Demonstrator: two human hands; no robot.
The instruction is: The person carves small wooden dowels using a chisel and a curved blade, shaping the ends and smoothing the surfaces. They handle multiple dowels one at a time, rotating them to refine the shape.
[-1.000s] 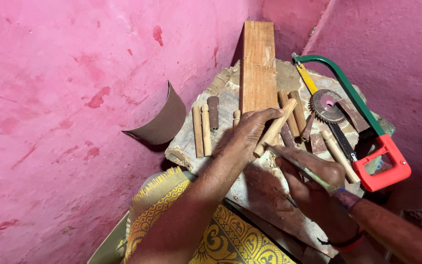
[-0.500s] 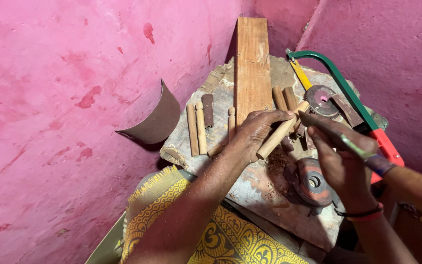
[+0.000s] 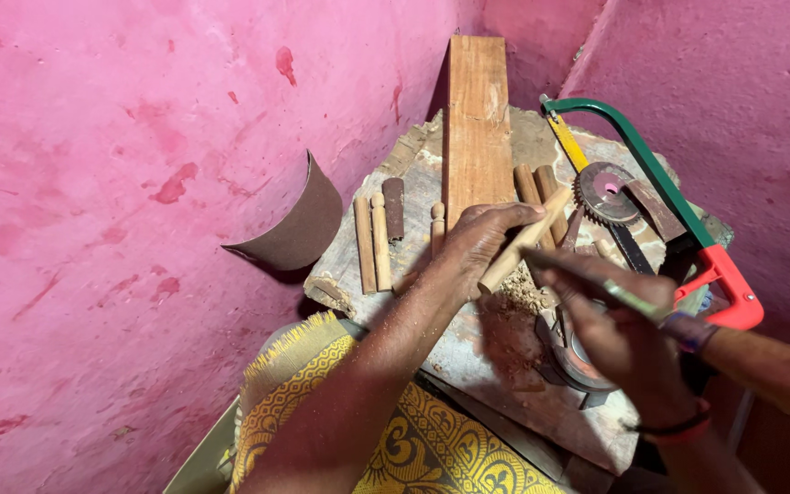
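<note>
No packages, labels, signs, screens.

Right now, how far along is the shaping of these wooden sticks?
Done, by the look of it: two pale turned wooden pegs lie side by side on the worn wooden work block, with a sawdust pile beside the hands. In hand: the left hand holds a plain round wooden stick while the right hand puts a thin metal tool to it. Left: plain brown dowels lie unshaped.
</note>
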